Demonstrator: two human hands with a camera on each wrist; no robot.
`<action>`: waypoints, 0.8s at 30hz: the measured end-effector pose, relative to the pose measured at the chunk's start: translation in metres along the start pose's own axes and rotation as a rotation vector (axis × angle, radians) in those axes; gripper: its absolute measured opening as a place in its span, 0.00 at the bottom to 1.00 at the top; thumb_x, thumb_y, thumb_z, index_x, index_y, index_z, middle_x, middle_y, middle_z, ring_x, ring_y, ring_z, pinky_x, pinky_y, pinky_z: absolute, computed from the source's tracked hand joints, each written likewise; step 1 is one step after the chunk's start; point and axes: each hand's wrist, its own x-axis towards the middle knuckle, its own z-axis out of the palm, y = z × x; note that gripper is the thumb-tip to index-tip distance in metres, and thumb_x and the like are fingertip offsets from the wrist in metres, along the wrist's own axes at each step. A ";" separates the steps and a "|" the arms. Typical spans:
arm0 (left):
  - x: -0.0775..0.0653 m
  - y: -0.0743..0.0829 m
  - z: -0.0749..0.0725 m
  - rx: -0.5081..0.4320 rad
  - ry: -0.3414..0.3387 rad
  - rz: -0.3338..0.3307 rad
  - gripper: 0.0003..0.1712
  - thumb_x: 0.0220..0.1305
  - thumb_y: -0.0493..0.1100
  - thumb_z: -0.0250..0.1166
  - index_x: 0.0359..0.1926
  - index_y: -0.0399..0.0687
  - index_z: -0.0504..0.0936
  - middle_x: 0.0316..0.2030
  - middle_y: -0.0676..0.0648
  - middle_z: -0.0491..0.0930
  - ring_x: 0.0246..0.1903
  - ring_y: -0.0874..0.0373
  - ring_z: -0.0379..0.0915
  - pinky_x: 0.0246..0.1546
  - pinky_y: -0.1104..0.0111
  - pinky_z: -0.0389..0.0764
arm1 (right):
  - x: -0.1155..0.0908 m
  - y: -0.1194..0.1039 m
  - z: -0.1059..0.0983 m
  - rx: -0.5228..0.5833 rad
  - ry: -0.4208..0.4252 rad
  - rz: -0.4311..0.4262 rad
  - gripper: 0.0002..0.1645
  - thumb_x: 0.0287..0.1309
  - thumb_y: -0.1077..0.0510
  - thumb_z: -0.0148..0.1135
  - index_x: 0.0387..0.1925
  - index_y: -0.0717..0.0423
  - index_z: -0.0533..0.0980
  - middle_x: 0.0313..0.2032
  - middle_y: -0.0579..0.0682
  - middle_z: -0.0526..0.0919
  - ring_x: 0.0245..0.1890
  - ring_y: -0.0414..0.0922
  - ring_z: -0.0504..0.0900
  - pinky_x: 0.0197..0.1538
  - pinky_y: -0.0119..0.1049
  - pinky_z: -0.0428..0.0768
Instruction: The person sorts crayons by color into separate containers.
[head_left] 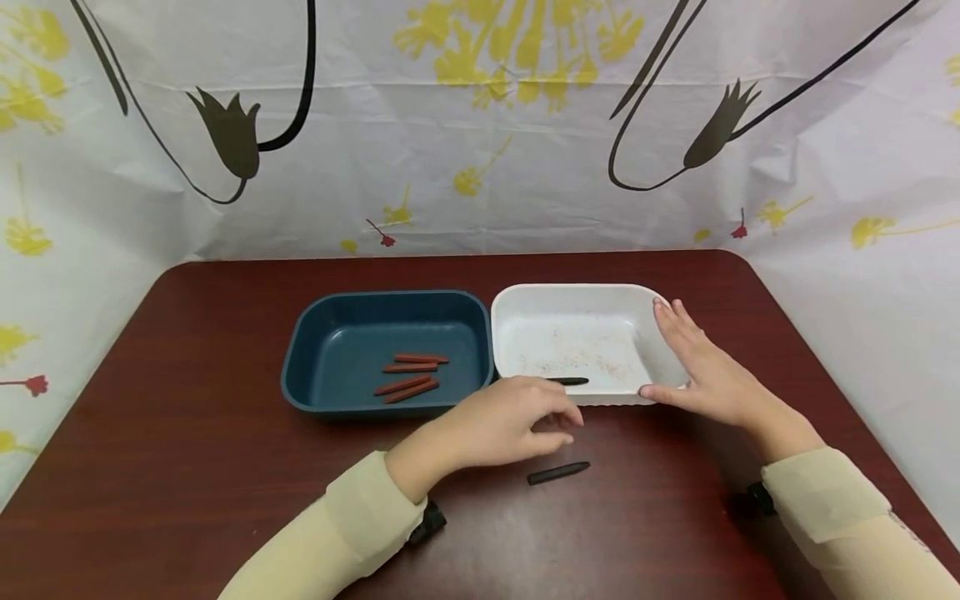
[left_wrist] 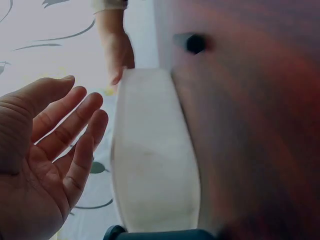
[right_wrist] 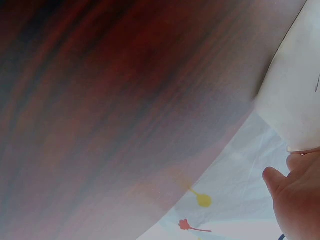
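Observation:
My left hand (head_left: pixel 504 421) hovers over the table in front of the white tray (head_left: pixel 576 290), fingers loosely bent and nothing in them. Just below its fingertips a black crayon (head_left: pixel 558 473) lies on the tabletop. Another black crayon (head_left: pixel 567 381) is inside the white tray near its front wall, partly hidden by the left hand. At the tray's right end rests my right hand (head_left: pixel 708 375), its thumb on the front corner and its straight fingers along the side rim. In the left wrist view the left palm (left_wrist: pixel 42 180) is bare.
A dark blue tray (head_left: pixel 315 354) stands directly left of the white one, with several reddish-brown crayons (head_left: pixel 405 385) in it. Both sit on a dark red wooden table (head_left: pixel 187 417). Behind hangs a white sheet (head_left: pixel 420 167) with flower prints.

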 end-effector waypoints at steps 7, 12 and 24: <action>0.003 -0.004 0.014 0.098 -0.157 0.018 0.13 0.67 0.46 0.65 0.51 0.51 0.85 0.45 0.56 0.83 0.43 0.69 0.78 0.46 0.81 0.74 | -0.001 0.000 -0.001 -0.005 0.009 -0.006 0.67 0.52 0.43 0.73 0.79 0.57 0.41 0.79 0.58 0.43 0.80 0.48 0.32 0.79 0.51 0.40; 0.005 -0.007 0.019 0.109 -0.222 -0.021 0.14 0.65 0.47 0.67 0.51 0.51 0.85 0.41 0.56 0.84 0.40 0.70 0.77 0.44 0.81 0.75 | -0.001 0.000 0.000 -0.002 0.011 -0.014 0.67 0.52 0.43 0.73 0.79 0.58 0.41 0.79 0.59 0.42 0.80 0.51 0.33 0.79 0.54 0.40; 0.016 -0.007 0.026 0.119 -0.273 -0.098 0.09 0.59 0.49 0.73 0.40 0.55 0.87 0.21 0.61 0.75 0.24 0.72 0.70 0.26 0.81 0.70 | 0.000 -0.001 -0.002 -0.001 0.002 0.003 0.68 0.51 0.43 0.73 0.79 0.58 0.41 0.79 0.58 0.42 0.80 0.51 0.33 0.69 0.73 0.50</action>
